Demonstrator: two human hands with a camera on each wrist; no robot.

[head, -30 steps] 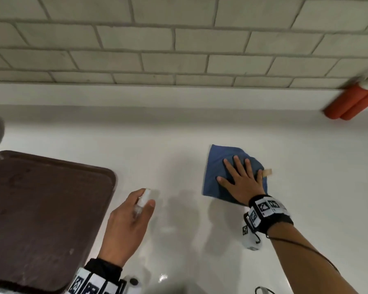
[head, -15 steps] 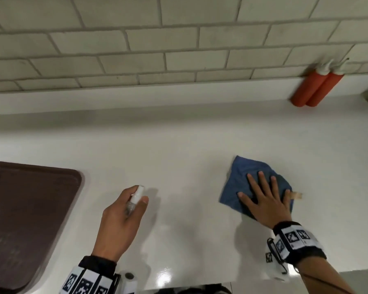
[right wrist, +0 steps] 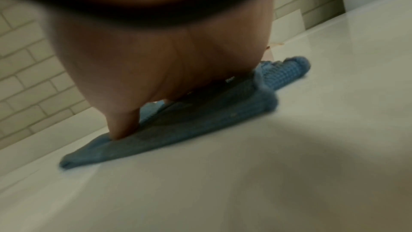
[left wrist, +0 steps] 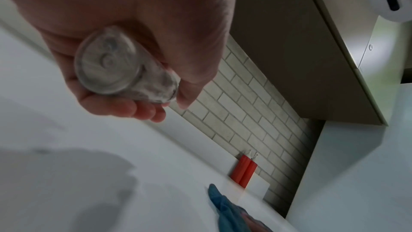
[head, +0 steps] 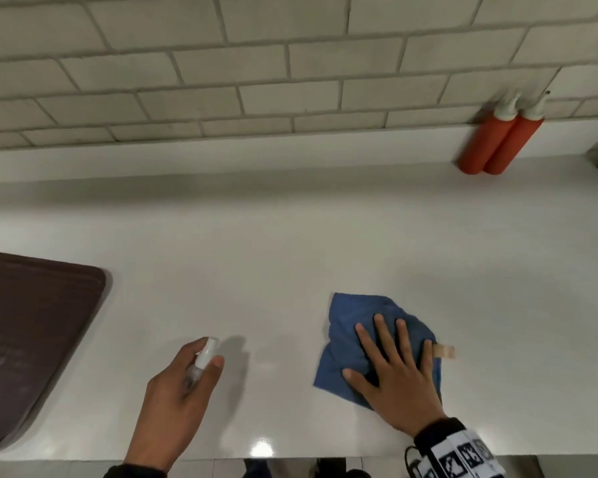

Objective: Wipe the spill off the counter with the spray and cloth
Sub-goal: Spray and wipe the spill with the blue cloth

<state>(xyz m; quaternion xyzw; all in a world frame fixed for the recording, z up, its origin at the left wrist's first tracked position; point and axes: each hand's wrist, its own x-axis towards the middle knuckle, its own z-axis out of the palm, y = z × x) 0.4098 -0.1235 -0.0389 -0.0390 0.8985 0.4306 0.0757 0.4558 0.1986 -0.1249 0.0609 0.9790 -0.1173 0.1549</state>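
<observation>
A blue cloth (head: 349, 326) lies crumpled on the white counter (head: 290, 257) near the front edge. My right hand (head: 394, 367) presses flat on it with fingers spread; the little finger wears a plaster. In the right wrist view the palm (right wrist: 160, 55) bears down on the cloth (right wrist: 200, 123). My left hand (head: 176, 391) grips a small clear spray bottle (head: 204, 357) with a white top, held just above the counter left of the cloth. The left wrist view shows the bottle's round base (left wrist: 109, 70) inside my curled fingers. No spill is plainly visible.
A dark brown tray (head: 32, 332) lies at the left. Two red squeeze bottles (head: 497, 139) stand against the tiled wall at the back right. The counter's front edge (head: 290, 458) runs just below my hands.
My right hand has slid the cloth rightward and toward the front edge. The view has shifted right, so the tray shows less. The left hand still holds the bottle in much the same place.
</observation>
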